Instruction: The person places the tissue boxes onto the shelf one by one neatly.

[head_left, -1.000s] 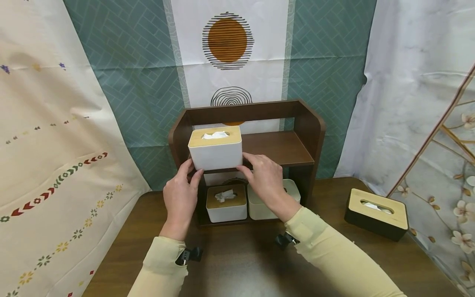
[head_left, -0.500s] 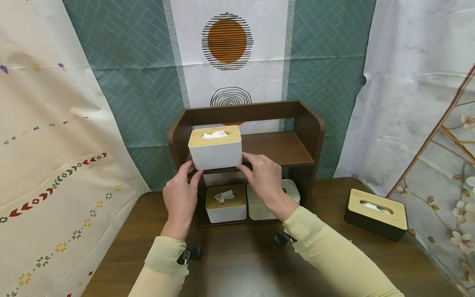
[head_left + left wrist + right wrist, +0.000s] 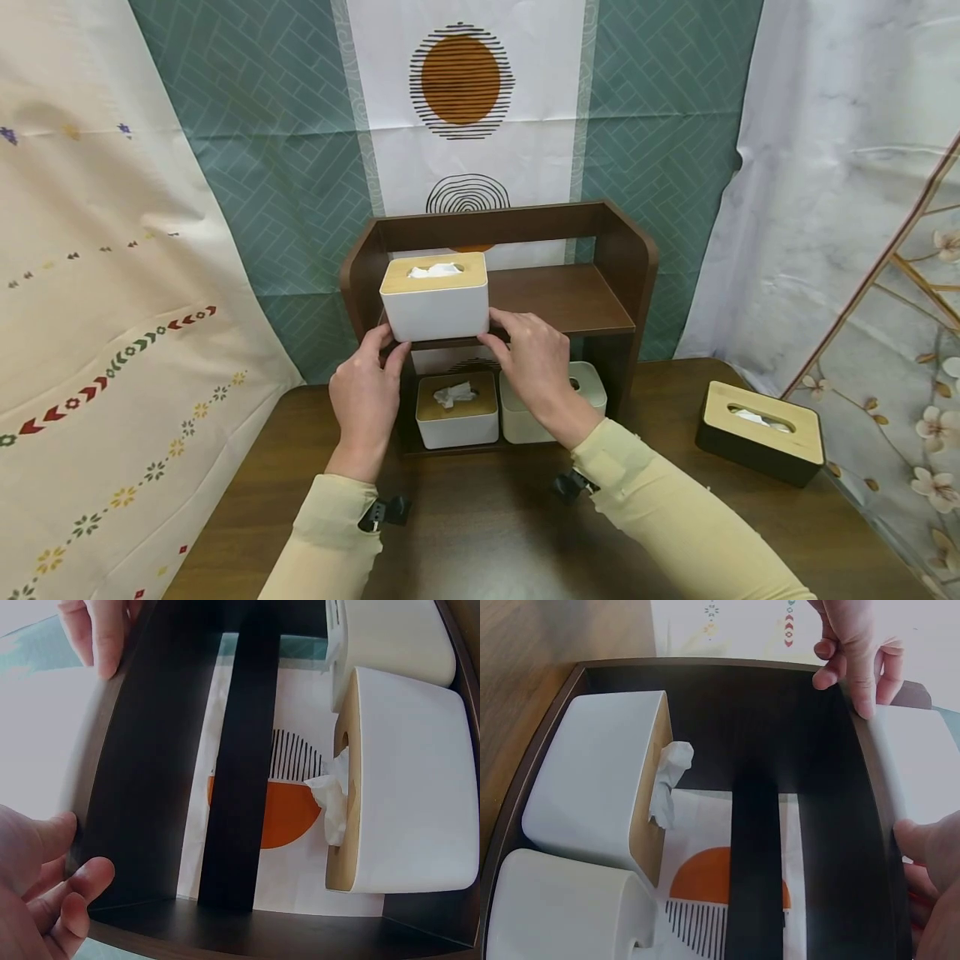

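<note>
A white tissue box with a light wooden lid [image 3: 437, 310] sits at the left end of the upper shelf, front edge near the shelf's lip. My left hand [image 3: 364, 392] holds its lower left corner, thumb at the front and fingers along the side. At the opposite lower corner my right hand [image 3: 534, 358] holds it the same way. White tissue pokes from the lid's slot. In the left wrist view, fingertips of my left hand [image 3: 45, 877] lie against the shelf edge. The right wrist view shows my right hand [image 3: 941, 877] beside the pale box front [image 3: 919, 757].
The dark brown two-tier shelf [image 3: 562, 298] stands on a brown table [image 3: 480, 533]. On its lower tier are another white, wood-lidded tissue box [image 3: 457, 429] and a cream tissue box [image 3: 592, 385], partly behind my right hand. A black tissue box [image 3: 761, 433] lies at right.
</note>
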### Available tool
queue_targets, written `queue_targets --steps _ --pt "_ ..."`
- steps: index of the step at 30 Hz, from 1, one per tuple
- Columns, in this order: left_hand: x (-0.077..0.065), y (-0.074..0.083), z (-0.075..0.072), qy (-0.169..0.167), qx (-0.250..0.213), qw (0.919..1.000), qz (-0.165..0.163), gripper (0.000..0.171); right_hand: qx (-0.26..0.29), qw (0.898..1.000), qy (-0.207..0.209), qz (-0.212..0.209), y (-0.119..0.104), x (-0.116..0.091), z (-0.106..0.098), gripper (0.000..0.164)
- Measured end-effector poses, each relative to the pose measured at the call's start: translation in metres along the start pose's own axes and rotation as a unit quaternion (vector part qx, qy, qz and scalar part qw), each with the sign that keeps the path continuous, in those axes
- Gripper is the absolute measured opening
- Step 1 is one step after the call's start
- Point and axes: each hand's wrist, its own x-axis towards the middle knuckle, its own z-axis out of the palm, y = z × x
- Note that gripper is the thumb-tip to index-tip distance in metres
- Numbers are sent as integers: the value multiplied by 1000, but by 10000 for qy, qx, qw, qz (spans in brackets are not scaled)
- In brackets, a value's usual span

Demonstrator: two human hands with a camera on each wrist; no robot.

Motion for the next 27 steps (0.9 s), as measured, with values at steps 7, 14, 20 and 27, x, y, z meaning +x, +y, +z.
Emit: queue_targets --steps 7,14,20,27 --pt "0 0 0 24 0 10000 -48 38 12 10000 -44 16 0 0 0 43" --pt "1 0 0 -25 -12 9999 -154 38 8 10000 -51 75 0 1 1 42" --pt "1 2 -1 -128 -45 9995 -297 38 71 9999 -75 135 -1 0 0 42" --pt "1 3 -1 -133 -47 9994 -308 39 70 9999 -47 113 -1 0 -1 42"
